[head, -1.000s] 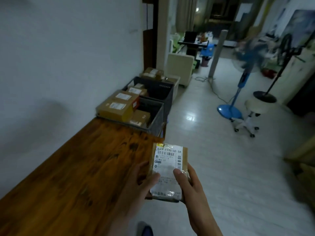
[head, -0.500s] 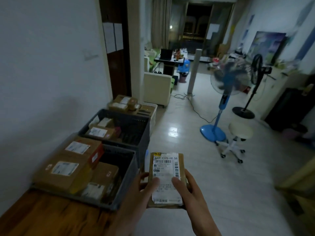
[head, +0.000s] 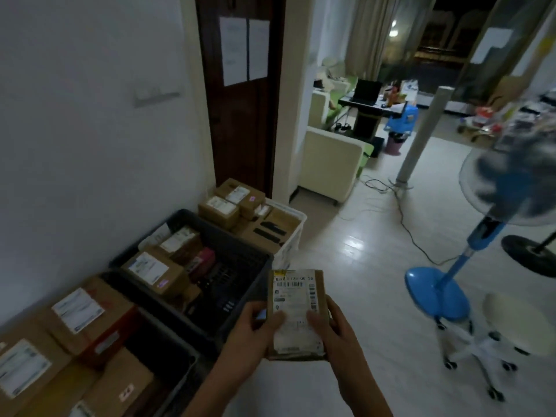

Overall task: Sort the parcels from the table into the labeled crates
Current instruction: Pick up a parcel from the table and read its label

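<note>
Left of the fingers point(head: 319, 322), the middle dark crate point(head: 240, 260) shows bare bottom on its near side; boxes point(head: 153, 270) crowd its wall side. Open floor point(head: 361, 266) lies right.

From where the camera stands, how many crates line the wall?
3: the near dark crate, bottom left; the middle dark crate, beside the held parcel; the white crate, farthest. More may sit out of frame.

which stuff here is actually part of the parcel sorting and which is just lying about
Part of the job:
- held parcel, gripped by left hand and right hand
- near dark crate
- middle dark crate
- white crate
- boxes already in the crates

Lying about:
- blue fan
- white stool
- cream armchair
- floor cable
</note>
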